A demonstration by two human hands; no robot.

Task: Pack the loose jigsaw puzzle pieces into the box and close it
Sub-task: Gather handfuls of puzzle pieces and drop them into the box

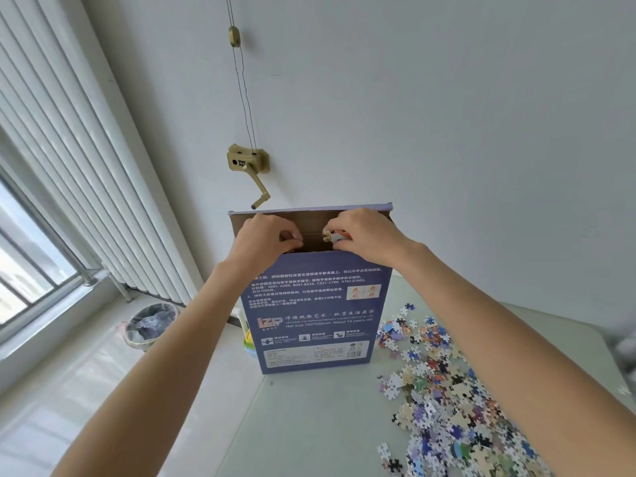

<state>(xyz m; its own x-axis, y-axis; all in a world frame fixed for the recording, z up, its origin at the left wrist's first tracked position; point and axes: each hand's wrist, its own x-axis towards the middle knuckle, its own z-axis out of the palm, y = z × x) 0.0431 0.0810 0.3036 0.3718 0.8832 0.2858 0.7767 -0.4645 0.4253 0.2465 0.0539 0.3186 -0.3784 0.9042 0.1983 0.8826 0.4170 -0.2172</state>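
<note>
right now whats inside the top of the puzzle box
Both hands reach into the open top of the box; the right hand pinches a few puzzle pieces. The interior below is hidden by the front panel.

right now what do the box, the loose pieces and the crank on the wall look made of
Box: likely cardboard; glossy blue printed outside, raw brown inside the open top.
Loose pieces: seemingly thin printed card, with colourful faces and pale backs.
Crank: apparently metal or painted plastic with a dull brass-gold finish; the picture leaves it open.
</note>
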